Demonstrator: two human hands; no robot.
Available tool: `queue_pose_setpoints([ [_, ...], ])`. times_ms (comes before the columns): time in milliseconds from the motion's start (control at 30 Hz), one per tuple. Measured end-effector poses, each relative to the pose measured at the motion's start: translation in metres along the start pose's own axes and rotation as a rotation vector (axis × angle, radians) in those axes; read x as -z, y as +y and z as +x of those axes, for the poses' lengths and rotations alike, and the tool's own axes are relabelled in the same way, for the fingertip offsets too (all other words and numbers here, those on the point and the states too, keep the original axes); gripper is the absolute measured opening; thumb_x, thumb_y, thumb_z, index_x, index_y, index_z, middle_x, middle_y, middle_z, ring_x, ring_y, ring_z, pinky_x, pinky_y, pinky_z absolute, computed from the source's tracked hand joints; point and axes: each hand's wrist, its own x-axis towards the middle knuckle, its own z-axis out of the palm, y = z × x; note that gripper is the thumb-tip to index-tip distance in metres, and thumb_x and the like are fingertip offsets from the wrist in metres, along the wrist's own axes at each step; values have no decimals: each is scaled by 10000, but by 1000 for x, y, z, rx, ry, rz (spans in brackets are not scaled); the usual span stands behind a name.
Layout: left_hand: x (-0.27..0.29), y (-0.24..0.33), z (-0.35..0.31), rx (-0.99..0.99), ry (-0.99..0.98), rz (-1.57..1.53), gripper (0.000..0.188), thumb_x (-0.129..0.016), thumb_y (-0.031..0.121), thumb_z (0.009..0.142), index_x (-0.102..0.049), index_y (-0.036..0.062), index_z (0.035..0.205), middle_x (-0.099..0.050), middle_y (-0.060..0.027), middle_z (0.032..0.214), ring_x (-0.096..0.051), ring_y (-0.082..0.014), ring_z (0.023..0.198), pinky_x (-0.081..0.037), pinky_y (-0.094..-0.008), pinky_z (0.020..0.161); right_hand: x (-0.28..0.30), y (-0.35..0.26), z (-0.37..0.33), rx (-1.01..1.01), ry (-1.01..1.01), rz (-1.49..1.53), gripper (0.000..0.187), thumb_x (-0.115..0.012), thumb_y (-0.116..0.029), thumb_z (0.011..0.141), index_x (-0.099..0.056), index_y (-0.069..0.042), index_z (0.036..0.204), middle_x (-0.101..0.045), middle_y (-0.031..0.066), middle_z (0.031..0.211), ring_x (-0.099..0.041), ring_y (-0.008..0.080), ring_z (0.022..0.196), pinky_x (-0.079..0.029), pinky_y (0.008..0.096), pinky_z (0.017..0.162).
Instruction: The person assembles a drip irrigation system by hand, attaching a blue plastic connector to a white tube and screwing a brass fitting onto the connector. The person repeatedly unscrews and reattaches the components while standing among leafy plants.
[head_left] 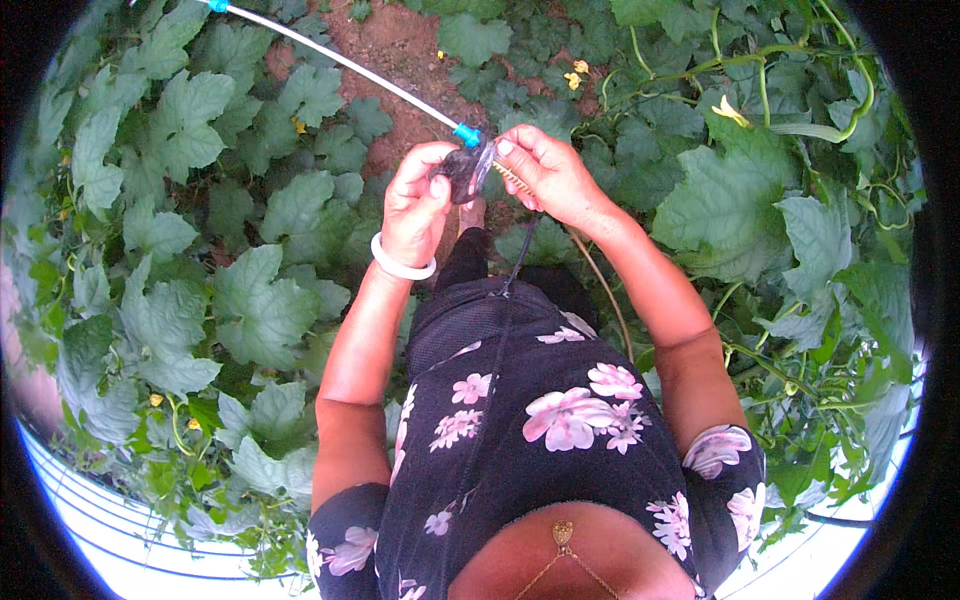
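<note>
A thin white wand (345, 65) with blue fittings slants up to the far left, and its near blue fitting (467, 134) sits just above a dark handle-like piece (460, 176). My left hand (412, 205), a white bangle on its wrist, is closed round the left side of that dark piece. From the right, my right hand (550, 178) pinches crinkled clear plastic (485, 165) wrapped against it. A gold ridged strip (512, 178) shows under my right fingers. Below it a thin black cord (522, 250) hangs toward my waist. My fingers partly hide the dark piece.
Broad green leaves (265, 305) crowd both sides, with climbing vines and a yellow flower (731, 111) at the upper right. Bare reddish soil (390, 45) shows ahead between the plants. A thin brown stem or hose (605, 285) runs down beside my right hip.
</note>
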Motion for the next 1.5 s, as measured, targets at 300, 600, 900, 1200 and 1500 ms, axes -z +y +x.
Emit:
queue_pose_setpoints([
  [300, 38, 3, 0, -173, -196, 1, 347, -804, 292, 849, -683, 44, 1059, -596, -50, 865, -605, -234, 831, -529, -407, 700, -7, 3, -5, 283, 259, -630, 258, -590, -319, 1012, -592, -103, 1153, -688, 155, 796, -708, 367, 791, -544, 457, 663],
  [600, 12, -6, 11, 180, 89, 357, 404, -741, 42, 894, -647, 68, 1286, -684, 10, 971, -622, -93, 848, -525, -265, 763, -8, -5, -7, 189, 232, -562, 327, -649, -407, 969, -655, -89, 1043, -698, 162, 805, -718, 334, 759, -542, 416, 662],
  [900, 11, -24, 21, -59, 16, 642, 102, -760, 44, 870, -751, 6, 964, -694, -40, 921, -641, -128, 874, -505, -286, 781, 3, 18, -5, 125, 42, -369, 288, -664, -325, 996, -650, -40, 954, -559, -35, 730, -480, 34, 730, -437, 263, 619],
  [1200, 42, -6, 50, 99, 497, -81, 530, -606, 389, 943, -580, 8, 1310, -602, -186, 1353, -543, -324, 1300, -411, -471, 1095, 0, -6, 2, 373, 284, -963, 388, -644, -392, 942, -569, -16, 883, -674, 233, 742, -681, 426, 699, -548, 505, 598],
  [1500, -39, 6, 70, 79, 337, -473, 461, -543, 540, 998, -529, 108, 836, -436, -9, 681, -428, -173, 613, -433, -378, 707, -22, 3, 4, 354, 302, -1042, 332, -651, -323, 927, -525, -17, 905, -662, 248, 715, -695, 417, 688, -560, 505, 580],
])
